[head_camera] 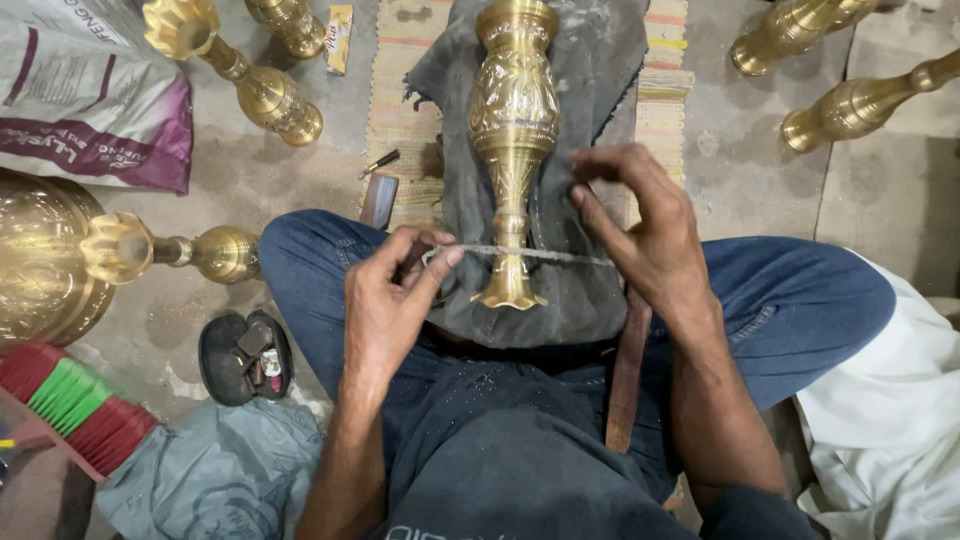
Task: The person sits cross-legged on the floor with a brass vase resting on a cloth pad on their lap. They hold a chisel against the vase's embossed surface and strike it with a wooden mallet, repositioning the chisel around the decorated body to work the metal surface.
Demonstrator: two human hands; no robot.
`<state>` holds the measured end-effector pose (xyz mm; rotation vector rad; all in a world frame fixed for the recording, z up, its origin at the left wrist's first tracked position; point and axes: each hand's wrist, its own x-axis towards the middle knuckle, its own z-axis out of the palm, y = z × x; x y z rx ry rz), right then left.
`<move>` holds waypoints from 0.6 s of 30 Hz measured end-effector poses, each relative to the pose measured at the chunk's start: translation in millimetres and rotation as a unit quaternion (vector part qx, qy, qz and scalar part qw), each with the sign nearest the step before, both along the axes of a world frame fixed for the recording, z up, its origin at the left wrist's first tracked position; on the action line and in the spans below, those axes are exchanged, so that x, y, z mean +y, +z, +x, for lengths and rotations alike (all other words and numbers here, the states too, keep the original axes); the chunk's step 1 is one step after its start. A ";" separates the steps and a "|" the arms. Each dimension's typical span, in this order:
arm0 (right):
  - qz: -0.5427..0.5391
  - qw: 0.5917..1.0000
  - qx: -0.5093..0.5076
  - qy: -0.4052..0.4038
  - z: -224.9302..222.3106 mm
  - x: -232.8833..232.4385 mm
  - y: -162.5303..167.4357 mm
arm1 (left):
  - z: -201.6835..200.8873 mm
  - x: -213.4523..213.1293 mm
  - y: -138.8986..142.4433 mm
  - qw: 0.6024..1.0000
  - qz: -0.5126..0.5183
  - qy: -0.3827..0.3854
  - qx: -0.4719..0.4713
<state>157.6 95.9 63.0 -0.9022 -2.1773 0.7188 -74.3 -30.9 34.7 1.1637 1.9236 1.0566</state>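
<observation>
Seated cross-legged on the floor, with an engraved brass vase [513, 130] laid lengthwise across the lap on a dark grey cloth [580, 90], mouth pointing away and foot nearest the body. Cushioned that way probably to stop the vase rolling and to spare the engraving from scuffs.

Left hand [385, 300], just left of the vase foot, pinched shut on 1 end of a thin strip [530, 254]; right hand [640, 225], just right of the stem, gripping the other end between thumb and forefinger, remaining fingers loosely curled. Strip pulled taut across the narrow stem just above the flared foot, touching the metal there. Held at both ends, by the look of it, so that tension presses the strip into the groove where flat fingers would not reach.

Left of the vase: 2 similar brass vases [250, 85] lying on the concrete, 1 more [170, 250] beside a large round brass vessel [40, 260], and a small dark tray [245, 355] of oddments. Right of the vase: 2 further brass pieces [850, 105] on their sides. A striped mat [400, 110] under the cloth, beyond the knees.
</observation>
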 end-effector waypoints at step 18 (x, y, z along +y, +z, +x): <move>0.219 0.966 -0.132 -0.037 -83.6 94.0 0.6 | 23.9 7.3 -1.7 0.994 0.080 -0.049 -0.052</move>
